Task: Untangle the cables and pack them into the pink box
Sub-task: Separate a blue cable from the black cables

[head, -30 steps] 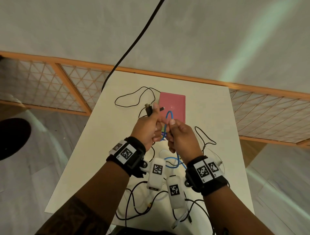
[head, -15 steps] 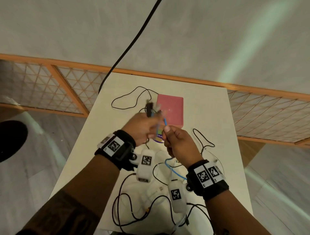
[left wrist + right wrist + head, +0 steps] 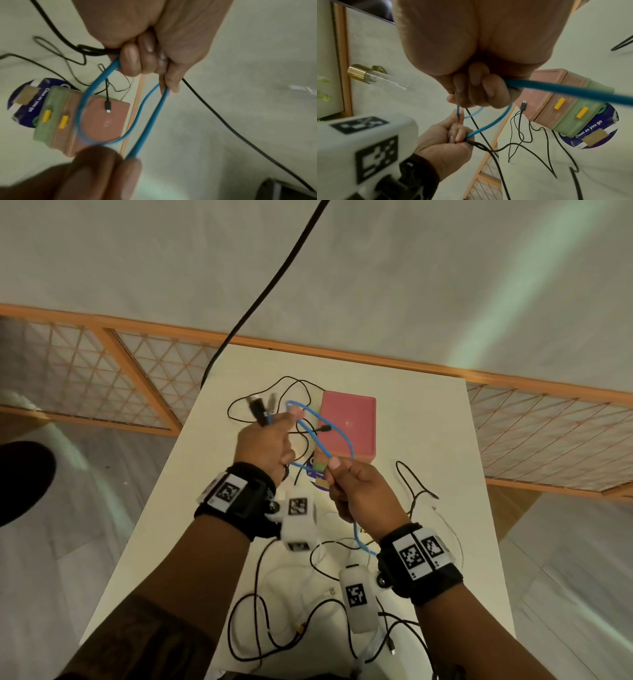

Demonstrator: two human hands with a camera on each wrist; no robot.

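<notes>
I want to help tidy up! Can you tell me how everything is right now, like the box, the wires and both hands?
pink box: lid shut, on the table, no cables packed.
blue cable: looped in the air between both hands.
black cables: loose on the table, still tangled; some gripped with the blue one.
left hand: grips blue and black cables.
right hand: pinches the blue cable.
table: strewn with cables.

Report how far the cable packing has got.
Nothing looks packed: the pink box sits closed. In hand: the left hand grips the blue cable with some black cables; the right hand pinches the blue one. Left: loose cables on the table.
</notes>
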